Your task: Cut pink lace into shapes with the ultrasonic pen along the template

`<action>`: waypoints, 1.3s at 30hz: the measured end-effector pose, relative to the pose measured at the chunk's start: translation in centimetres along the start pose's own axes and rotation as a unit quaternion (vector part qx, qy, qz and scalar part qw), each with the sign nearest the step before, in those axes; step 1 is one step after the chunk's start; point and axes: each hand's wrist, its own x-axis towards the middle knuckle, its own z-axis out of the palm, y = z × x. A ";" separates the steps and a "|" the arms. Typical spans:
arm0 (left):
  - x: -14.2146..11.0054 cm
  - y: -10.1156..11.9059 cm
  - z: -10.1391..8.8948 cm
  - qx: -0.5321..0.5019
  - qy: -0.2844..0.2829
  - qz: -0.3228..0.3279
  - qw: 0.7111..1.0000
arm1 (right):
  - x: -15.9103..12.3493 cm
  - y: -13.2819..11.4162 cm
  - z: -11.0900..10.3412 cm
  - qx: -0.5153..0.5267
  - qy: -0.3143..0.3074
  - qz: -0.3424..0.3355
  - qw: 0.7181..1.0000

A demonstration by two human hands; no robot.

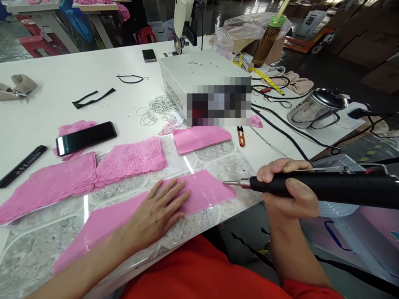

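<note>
My left hand lies flat with its fingers spread on a pink fabric piece. My right hand is closed around a black handheld welding tool with a thin metal tip. That tip touches or hovers just above the right end of the pink fabric; I cannot tell which. Part of a second pink fabric piece shows behind my left forearm. Stacks of pink lace pieces and a folded pink piece lie farther back on the stone-patterned sheet.
A grey metal box stands behind the fabric. Orange thread snips, a phone, a black marker and tangled white cord lie around. Black cables and a glass mug are right. Plastic bins stand below.
</note>
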 end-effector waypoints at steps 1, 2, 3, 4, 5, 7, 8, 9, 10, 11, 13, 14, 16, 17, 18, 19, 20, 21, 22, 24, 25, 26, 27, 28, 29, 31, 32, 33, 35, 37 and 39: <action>0.0 0.0 -0.1 -0.003 -0.001 0.000 1.000 | 0.0 -0.2 -0.3 -0.003 0.005 -0.005 1.000; -0.1 0.0 -0.1 -0.005 -0.001 -0.001 1.000 | 0.1 -0.4 -0.6 -0.007 0.008 -0.009 1.000; -0.1 0.0 -0.2 -0.007 -0.001 -0.002 1.000 | 0.1 -0.7 -0.9 -0.011 0.010 -0.010 1.000; -0.1 0.1 -0.2 -0.010 0.000 -0.003 1.000 | 0.1 -0.9 -1.2 -0.016 0.011 -0.009 1.000; -0.2 0.1 -0.3 -0.014 0.001 -0.004 1.000 | 0.1 -1.1 -1.5 -0.020 0.012 -0.005 1.000; -0.2 0.1 -0.3 -0.020 0.002 -0.008 1.000 | 0.0 -1.3 -2.0 -0.024 0.018 -0.001 1.000; -0.3 0.2 -0.3 -0.020 0.001 -0.009 1.000 | 0.0 -1.4 -2.1 -0.025 0.021 0.001 0.999; -0.3 0.2 -0.3 -0.019 -0.001 -0.009 1.000 | -0.1 -1.4 -2.1 -0.026 0.024 0.002 0.999; -0.3 0.2 -0.3 -0.014 -0.004 -0.008 1.000 | -0.1 -1.5 -2.1 -0.027 0.026 0.001 0.999; -0.3 0.2 -0.3 -0.009 -0.006 -0.007 1.000 | -0.1 -1.5 -2.1 -0.030 0.028 0.000 0.999; -0.2 0.3 -0.3 0.002 -0.008 -0.004 1.000 | -0.2 -1.5 -2.0 -0.038 0.027 0.003 0.999; -0.2 0.3 -0.3 0.006 -0.009 -0.002 1.000 | -0.2 -1.4 -2.0 -0.041 0.027 0.004 0.999; -0.2 0.4 -0.4 0.011 -0.005 0.000 1.000 | -0.3 -1.3 -2.0 -0.042 0.019 0.003 0.999; -0.2 0.4 -0.4 0.014 -0.003 0.002 1.000 | -0.3 -1.3 -2.0 -0.038 0.015 0.002 0.999; -0.1 0.4 -0.5 0.016 0.000 0.003 1.000 | -0.3 -1.2 -2.1 -0.034 0.012 0.001 0.999; -0.1 0.4 -0.5 0.017 0.003 0.004 1.000 | -0.3 -1.2 -2.1 -0.031 0.010 0.002 0.999; -0.1 0.5 -0.5 0.017 0.005 0.004 1.000 | -0.4 -1.2 -2.2 -0.028 0.009 0.002 1.000; -0.1 0.5 -0.5 0.016 0.005 0.003 1.000 | -0.4 -1.1 -2.2 -0.027 0.010 0.003 1.000; -0.1 0.5 -0.5 0.013 0.006 0.002 1.000 | -0.4 -1.1 -2.2 -0.028 0.013 0.006 1.000; -0.2 0.4 -0.5 0.009 0.006 0.002 1.000 | -0.3 -1.1 -2.1 -0.027 0.014 0.006 1.000; -0.2 0.4 -0.4 0.009 0.006 0.003 1.000 | -0.3 -1.1 -2.1 -0.026 0.013 0.005 1.000; -0.3 0.4 -0.4 0.009 0.005 0.003 1.000 | -0.3 -1.1 -2.1 -0.025 0.010 0.004 1.000; -0.3 0.4 -0.4 0.010 0.004 0.003 1.000 | -0.3 -1.1 -2.1 -0.025 0.008 0.003 1.000; -0.4 0.3 -0.4 0.009 0.002 0.002 1.000 | -0.3 -1.1 -2.1 -0.025 0.005 0.002 1.000; -0.4 0.3 -0.5 0.006 0.000 0.001 1.000 | -0.3 -1.2 -2.1 -0.026 0.005 0.004 1.000; -0.3 0.4 -0.8 -0.005 0.002 0.002 1.000 | -0.3 -1.2 -2.2 -0.030 0.018 0.011 0.999; -0.1 0.5 -1.0 -0.012 0.006 0.006 1.000 | -0.3 -1.2 -2.3 -0.031 0.032 0.010 0.999; 0.2 0.7 -1.1 -0.021 0.013 0.013 1.000 | -0.3 -1.2 -2.3 -0.034 0.054 0.004 0.998; 1.3 1.2 -1.4 -0.042 0.022 0.036 0.998 | -0.1 -1.1 -2.4 -0.042 0.109 -0.016 0.993; 3.4 1.8 -1.3 -0.064 0.010 0.059 0.996 | 0.0 -0.8 -2.5 -0.045 0.150 -0.026 0.987; 6.3 2.5 -0.9 -0.081 -0.039 0.063 0.994 | 0.0 -0.5 -2.9 -0.044 0.174 -0.023 0.983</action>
